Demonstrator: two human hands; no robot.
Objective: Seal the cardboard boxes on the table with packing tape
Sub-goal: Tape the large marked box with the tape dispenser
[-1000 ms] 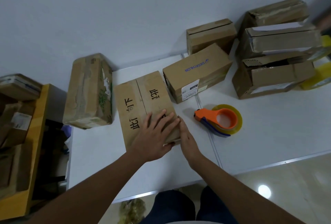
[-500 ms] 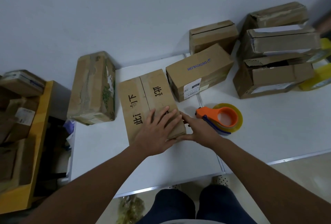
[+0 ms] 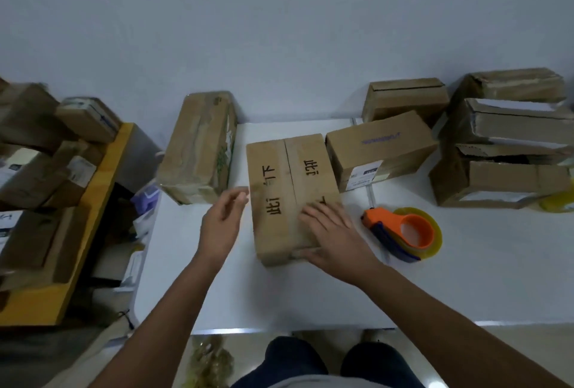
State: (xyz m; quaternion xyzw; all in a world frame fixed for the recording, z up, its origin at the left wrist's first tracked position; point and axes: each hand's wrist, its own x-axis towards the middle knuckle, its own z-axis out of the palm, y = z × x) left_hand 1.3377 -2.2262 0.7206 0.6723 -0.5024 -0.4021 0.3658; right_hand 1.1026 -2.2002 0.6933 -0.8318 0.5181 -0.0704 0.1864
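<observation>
Box in hand: the printed cardboard box (image 3: 292, 195) lay flat on the white table (image 3: 466, 263), directly under the right fingers and just beside the left fingertips.
Long axis: it ran away from the person, with the centre seam between the two flaps running along it.
Right hand: the right hand (image 3: 334, 237) rested on the near right part of the lid, fingers (image 3: 313, 212) straight and spread, thumb along the near end face (pressing, not gripping).
Left hand: the left hand (image 3: 222, 226) hovered at the box's left edge, fingers loosely curled and holding nothing; motion blur left it unclear whether the fingertips touched the cardboard.
Tape dispenser: the orange dispenser (image 3: 403, 234) lay on the table just beyond the right hand's little-finger side, so the right hand was clearly the nearer one for picking it up.
Containers: beyond the right fingers, the box with loose flaps (image 3: 503, 179) stood part open, its interior too dark to read; the box with a shipping label (image 3: 382, 151) sat closed.
</observation>
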